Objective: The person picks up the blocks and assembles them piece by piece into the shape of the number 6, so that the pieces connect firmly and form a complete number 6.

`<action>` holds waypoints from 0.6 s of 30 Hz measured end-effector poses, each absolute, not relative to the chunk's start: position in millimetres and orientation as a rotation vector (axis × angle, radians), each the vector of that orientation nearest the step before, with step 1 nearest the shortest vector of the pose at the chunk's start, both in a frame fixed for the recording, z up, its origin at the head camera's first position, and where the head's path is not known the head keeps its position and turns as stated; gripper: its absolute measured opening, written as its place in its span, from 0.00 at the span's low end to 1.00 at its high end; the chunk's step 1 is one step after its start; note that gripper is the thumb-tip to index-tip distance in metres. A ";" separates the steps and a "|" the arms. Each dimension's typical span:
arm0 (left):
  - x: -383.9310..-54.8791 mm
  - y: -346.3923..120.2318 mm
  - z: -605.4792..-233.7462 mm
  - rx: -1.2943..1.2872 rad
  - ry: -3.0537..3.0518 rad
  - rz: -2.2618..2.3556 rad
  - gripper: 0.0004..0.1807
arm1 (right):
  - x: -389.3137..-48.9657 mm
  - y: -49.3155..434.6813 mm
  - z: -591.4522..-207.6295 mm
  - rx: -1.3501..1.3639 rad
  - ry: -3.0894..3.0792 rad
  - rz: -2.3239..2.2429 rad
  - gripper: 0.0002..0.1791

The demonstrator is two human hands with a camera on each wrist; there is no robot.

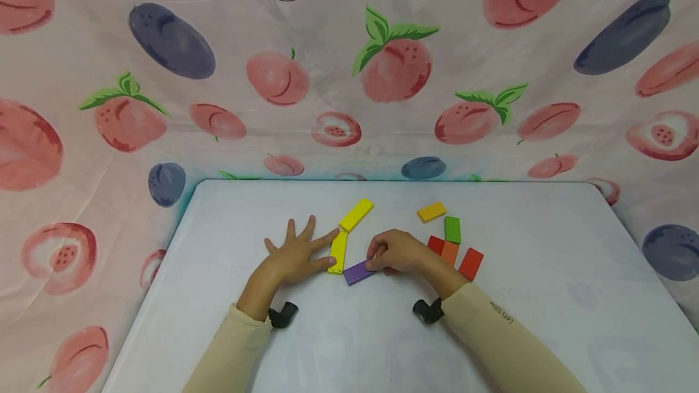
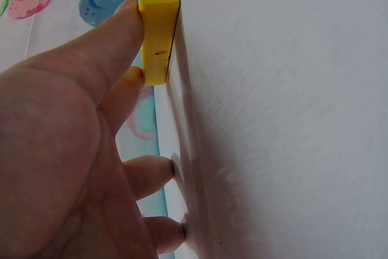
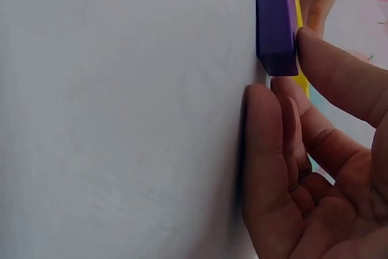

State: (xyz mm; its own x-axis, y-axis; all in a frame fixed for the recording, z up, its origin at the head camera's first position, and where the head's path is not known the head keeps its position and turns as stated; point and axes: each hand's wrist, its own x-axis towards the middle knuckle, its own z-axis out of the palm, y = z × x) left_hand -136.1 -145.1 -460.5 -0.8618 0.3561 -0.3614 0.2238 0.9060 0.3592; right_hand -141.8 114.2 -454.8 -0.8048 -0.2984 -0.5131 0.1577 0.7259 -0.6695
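Observation:
My left hand [image 1: 295, 256] lies spread on the white table, its thumb and forefinger touching the lower yellow block [image 1: 338, 250]. In the left wrist view, thumb and forefinger meet the side of that yellow block [image 2: 159, 28], while other fingertips rest on the tabletop. A second yellow block [image 1: 357, 214] slants up and right from its far end. With curled fingers, my right hand [image 1: 403, 252] pinches the right end of a purple block [image 1: 357, 273], whose left end is close by the lower yellow block's near end. The right wrist view shows the thumb against this purple block [image 3: 277, 22].
Right of the hands lie an orange-yellow block [image 1: 431, 212], a green block [image 1: 452, 230], an orange block [image 1: 449, 253] and two red blocks, one [image 1: 471, 264] apart and one [image 1: 435, 244] partly behind the right wrist. A fruit-print cloth [image 1: 371, 132] hangs behind the white table [image 1: 546, 229].

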 end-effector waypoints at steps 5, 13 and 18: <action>-135.8 -144.7 -460.6 0.422 2.640 0.431 0.36 | -141.8 114.3 -452.4 -0.114 2.309 -0.960 0.08; -136.0 -143.7 -459.2 0.412 2.630 0.433 0.37 | -143.0 114.7 -451.6 -0.120 2.295 -0.964 0.06; -136.1 -143.9 -458.7 0.411 2.629 0.428 0.36 | -142.2 114.3 -452.0 -0.121 2.303 -0.951 0.06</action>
